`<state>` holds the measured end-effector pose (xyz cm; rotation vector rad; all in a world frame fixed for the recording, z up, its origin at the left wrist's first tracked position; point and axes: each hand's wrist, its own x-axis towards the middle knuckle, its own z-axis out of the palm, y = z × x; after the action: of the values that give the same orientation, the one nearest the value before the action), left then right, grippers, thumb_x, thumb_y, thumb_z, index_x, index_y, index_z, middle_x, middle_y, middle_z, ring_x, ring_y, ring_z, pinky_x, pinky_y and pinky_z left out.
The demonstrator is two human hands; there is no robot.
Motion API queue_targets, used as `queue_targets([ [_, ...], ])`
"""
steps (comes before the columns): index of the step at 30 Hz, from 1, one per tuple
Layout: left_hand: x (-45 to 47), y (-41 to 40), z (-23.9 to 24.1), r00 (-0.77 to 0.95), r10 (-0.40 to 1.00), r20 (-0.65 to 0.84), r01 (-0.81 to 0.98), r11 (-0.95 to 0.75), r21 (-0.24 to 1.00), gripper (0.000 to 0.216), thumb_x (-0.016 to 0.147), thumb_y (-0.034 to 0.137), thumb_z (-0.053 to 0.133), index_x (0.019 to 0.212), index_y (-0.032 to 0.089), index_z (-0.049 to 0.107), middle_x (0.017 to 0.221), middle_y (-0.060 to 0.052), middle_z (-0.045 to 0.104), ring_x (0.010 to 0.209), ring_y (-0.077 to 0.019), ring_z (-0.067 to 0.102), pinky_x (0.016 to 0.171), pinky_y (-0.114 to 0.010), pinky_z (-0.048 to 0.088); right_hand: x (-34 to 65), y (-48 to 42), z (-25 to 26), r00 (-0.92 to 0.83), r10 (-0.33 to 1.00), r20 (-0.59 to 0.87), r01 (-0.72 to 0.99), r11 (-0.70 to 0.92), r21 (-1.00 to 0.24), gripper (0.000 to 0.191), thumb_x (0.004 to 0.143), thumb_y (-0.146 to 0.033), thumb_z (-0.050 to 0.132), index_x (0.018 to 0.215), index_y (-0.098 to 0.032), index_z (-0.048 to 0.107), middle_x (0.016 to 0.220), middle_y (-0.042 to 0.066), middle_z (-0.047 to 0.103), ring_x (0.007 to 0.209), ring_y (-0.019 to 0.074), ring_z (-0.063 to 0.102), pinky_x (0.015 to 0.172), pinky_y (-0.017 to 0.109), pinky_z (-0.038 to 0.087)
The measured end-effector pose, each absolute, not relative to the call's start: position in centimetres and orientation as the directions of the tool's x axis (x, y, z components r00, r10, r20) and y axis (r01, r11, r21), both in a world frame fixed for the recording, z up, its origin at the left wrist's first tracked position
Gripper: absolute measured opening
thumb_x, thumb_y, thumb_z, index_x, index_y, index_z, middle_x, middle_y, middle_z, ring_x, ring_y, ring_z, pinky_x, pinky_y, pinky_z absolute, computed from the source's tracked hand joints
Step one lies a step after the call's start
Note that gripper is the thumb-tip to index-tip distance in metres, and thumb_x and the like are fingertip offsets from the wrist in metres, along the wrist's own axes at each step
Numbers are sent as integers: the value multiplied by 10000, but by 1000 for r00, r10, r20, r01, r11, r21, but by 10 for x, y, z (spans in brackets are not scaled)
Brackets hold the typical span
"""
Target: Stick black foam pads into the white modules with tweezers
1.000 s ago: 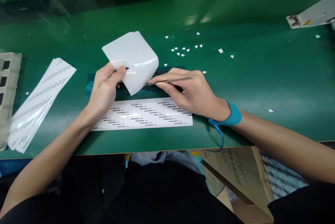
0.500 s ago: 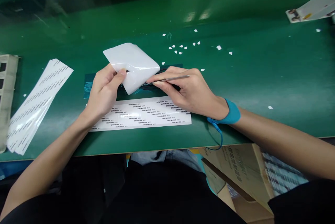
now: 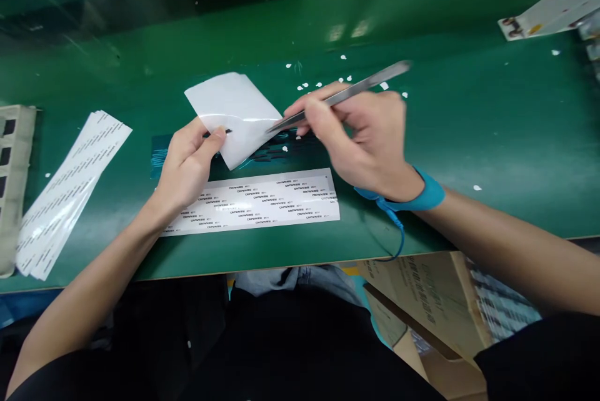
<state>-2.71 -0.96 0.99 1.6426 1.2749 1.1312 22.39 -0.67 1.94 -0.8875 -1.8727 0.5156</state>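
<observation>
Between thumb and fingers, my left hand (image 3: 190, 160) pinches a white glossy sheet (image 3: 237, 107), which curls upward. A small dark piece shows beside the left thumb. Tweezers (image 3: 347, 94) are gripped in my right hand (image 3: 360, 135), their tips at the sheet's right edge; whether they pinch anything I cannot tell. Under the sheet lies a dark bluish film strip (image 3: 162, 150) with black slivers, partly covered by the sheet and both hands. Nearer me is a white strip printed with repeated lettering (image 3: 262, 201), its left end behind my left wrist.
More printed strips (image 3: 70, 195) are stacked at the left, by a pale tray (image 3: 16, 188) with dark slots. Several small white tabs (image 3: 305, 85) are scattered on the green table (image 3: 469, 132). A blue wrist strap (image 3: 424, 192) with a cord circles my right wrist. Cardboard boxes (image 3: 422, 295) stand below the table edge.
My right hand has risen and turned, so the tweezers now slant upward to the right and more of the film strip shows. My left hand holds the sheet almost still.
</observation>
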Motion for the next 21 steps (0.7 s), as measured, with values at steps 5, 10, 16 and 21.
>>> queue_targets([
  [5,-18,-20,22,28,937,349,281,-342,897,275,948,465,806,804,240,740,565,58,572,511,-106,430,602,-304,470,229,-12,28,-291,585,757,270,809,-522,241,1112,-231,560,1211,-282,773,1176,11,829,960,214,780,845,424,664],
  [10,-16,-29,33,34,929,369,244,-366,898,311,883,495,876,752,233,770,528,58,576,481,-96,443,534,-299,463,229,-14,30,-458,496,738,240,868,-435,276,1140,-302,529,1249,-273,781,1138,24,832,949,211,750,765,401,651],
  [16,-17,-27,30,31,943,333,292,-327,899,348,864,545,872,742,234,776,522,44,594,492,-113,484,531,-307,471,229,-13,31,-479,482,734,199,874,-444,272,1121,-249,561,1276,-285,781,1143,39,834,978,204,748,797,375,649],
  [21,-12,-32,33,85,940,329,280,-340,898,338,857,504,888,722,221,759,534,31,631,494,-116,516,518,-300,464,229,-20,30,-475,502,722,270,865,-424,284,1104,-205,579,1276,-301,784,1139,20,836,951,208,766,755,385,667],
])
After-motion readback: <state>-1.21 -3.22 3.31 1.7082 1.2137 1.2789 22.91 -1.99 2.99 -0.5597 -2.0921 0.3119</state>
